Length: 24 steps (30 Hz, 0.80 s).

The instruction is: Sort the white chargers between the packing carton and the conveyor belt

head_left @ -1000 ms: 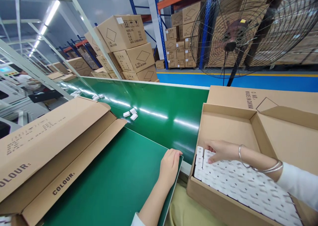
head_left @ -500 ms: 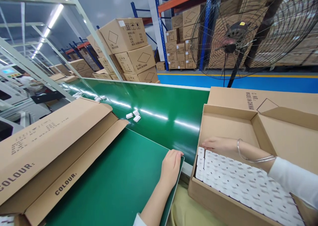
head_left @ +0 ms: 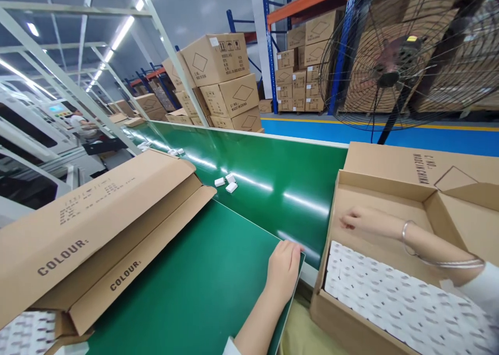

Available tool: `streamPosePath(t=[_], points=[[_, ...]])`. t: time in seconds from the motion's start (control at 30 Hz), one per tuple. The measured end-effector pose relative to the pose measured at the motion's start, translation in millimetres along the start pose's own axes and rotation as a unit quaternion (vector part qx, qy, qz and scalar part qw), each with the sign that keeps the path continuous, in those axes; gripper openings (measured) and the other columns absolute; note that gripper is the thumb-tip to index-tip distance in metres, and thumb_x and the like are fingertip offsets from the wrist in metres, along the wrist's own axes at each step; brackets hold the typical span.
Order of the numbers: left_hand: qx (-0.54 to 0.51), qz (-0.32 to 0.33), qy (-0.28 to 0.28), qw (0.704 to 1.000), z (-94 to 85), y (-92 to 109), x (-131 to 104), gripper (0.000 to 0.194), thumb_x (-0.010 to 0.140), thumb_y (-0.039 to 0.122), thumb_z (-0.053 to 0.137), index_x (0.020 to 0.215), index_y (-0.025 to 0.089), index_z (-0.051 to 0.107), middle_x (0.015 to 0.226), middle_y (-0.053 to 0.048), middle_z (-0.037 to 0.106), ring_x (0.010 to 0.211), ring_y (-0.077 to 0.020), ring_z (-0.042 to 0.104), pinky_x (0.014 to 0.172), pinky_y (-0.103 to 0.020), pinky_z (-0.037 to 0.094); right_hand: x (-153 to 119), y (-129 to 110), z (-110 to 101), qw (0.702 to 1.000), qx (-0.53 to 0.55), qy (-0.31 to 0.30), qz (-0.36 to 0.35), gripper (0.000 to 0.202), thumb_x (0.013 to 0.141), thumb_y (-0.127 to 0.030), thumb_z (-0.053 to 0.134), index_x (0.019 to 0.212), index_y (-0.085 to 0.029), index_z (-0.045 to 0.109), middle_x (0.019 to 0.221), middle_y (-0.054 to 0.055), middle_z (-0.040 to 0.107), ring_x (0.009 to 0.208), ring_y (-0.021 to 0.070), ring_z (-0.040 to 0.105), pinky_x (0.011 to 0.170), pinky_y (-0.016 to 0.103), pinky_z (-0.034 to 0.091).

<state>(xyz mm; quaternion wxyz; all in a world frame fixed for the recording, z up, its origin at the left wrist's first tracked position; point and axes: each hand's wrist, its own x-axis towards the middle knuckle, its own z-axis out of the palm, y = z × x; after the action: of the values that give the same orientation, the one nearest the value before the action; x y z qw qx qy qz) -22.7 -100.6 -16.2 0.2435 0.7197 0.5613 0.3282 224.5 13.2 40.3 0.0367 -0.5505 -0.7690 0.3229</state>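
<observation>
My left hand [head_left: 284, 272] lies at the right corner of the green board [head_left: 195, 272], its fingers bent over the edge. Over the bare part of the open carton [head_left: 384, 195] on the right, my right hand [head_left: 360, 220] hovers with loosely curled, parted fingers and nothing visible in them. Just below it, tight rows of small white pieces [head_left: 390, 292] fill the near side of that carton. A bracelet circles the right wrist.
Three white pieces [head_left: 231, 182] lie on the green belt [head_left: 257, 162]. At the left, a flapped carton [head_left: 117, 209] holds more white pieces [head_left: 29, 331]. Stacked cartons [head_left: 230, 97] and a large fan [head_left: 390, 77] stand beyond. A person [head_left: 80, 123] is far left.
My right hand has lifted off the end of the white rows and moved back over the bare carton floor. The rows' left end looks more even. My left hand stays on the board; the view has shifted left.
</observation>
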Motion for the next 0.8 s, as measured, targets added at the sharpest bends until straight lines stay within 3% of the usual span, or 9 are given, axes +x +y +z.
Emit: streamPosePath(t=[0.1,0.3,0.4,0.47,0.6,0.7,0.8], points=[[-0.022,0.001,0.005,1.0,0.1,-1,0,0.039,0.098,0.028,0.025,0.086,0.021,0.062,0.087,-0.003,0.065,0.086,-0.0171,0.058,0.08,-0.031,0.045,3,-11,-24,0.998,-0.045,0.038,0.004,0.029,0.073,-0.038,0.048,0.051,-0.021,0.039,0.051,-0.004,0.041,0.051,0.0126,0.039,0.05,0.027,0.027],[-0.062,-0.012,-0.007,0.998,1.2,-7,1,0.038,0.097,0.03,0.026,0.087,0.021,0.062,0.087,-0.003,0.065,0.087,-0.018,0.058,0.078,-0.031,0.046,0,-35,-63,0.99,-0.103,0.092,0.007,0.024,0.062,-0.015,0.051,0.052,-0.022,0.03,0.053,-0.004,0.041,0.054,0.0121,0.036,0.052,0.026,0.024],[-0.077,-0.023,-0.011,0.997,1.5,-6,1,0.039,0.098,0.031,0.025,0.087,0.021,0.061,0.087,-0.004,0.064,0.087,-0.0181,0.058,0.078,-0.031,0.045,5,-44,-74,0.989,-0.105,0.107,-0.005,0.027,0.062,-0.009,0.049,0.053,-0.021,0.028,0.054,-0.004,0.041,0.055,0.012,0.038,0.053,0.025,0.025],[-0.082,-0.031,-0.011,0.996,1.1,-5,2,0.04,0.098,0.03,0.025,0.085,0.022,0.061,0.086,-0.004,0.064,0.086,-0.0179,0.058,0.077,-0.031,0.045,17,-51,-73,0.989,-0.093,0.114,-0.019,0.023,0.065,-0.007,0.049,0.057,-0.021,0.034,0.06,-0.003,0.049,0.06,0.0122,0.045,0.055,0.024,0.03],[-0.077,-0.048,-0.01,0.996,0.7,-6,3,0.042,0.097,0.029,0.023,0.079,0.022,0.061,0.08,-0.003,0.064,0.08,-0.0176,0.058,0.074,-0.031,0.044,68,-77,-42,0.99,-0.05,0.124,-0.039,0.013,0.076,-0.014,0.053,0.087,-0.021,0.051,0.086,0.0,0.064,0.073,0.0131,0.058,0.062,0.022,0.041],[-0.062,-0.058,-0.005,0.996,6.0,-9,3,0.043,0.095,0.026,0.023,0.074,0.022,0.061,0.078,-0.005,0.065,0.079,-0.0189,0.059,0.072,-0.033,0.044,123,-109,0,0.991,-0.032,0.117,-0.053,0.022,0.084,-0.022,0.055,0.106,-0.017,0.052,0.097,0.004,0.065,0.078,0.0136,0.061,0.068,0.025,0.047],[-0.045,-0.076,-0.011,0.996,15.7,-14,7,0.042,0.092,0.024,0.025,0.07,0.023,0.06,0.076,-0.008,0.066,0.079,-0.0223,0.06,0.072,-0.037,0.044,178,-149,42,0.989,-0.043,0.116,-0.076,0.031,0.089,-0.03,0.056,0.116,-0.016,0.052,0.106,0.006,0.062,0.087,0.017,0.061,0.076,0.035,0.051]])
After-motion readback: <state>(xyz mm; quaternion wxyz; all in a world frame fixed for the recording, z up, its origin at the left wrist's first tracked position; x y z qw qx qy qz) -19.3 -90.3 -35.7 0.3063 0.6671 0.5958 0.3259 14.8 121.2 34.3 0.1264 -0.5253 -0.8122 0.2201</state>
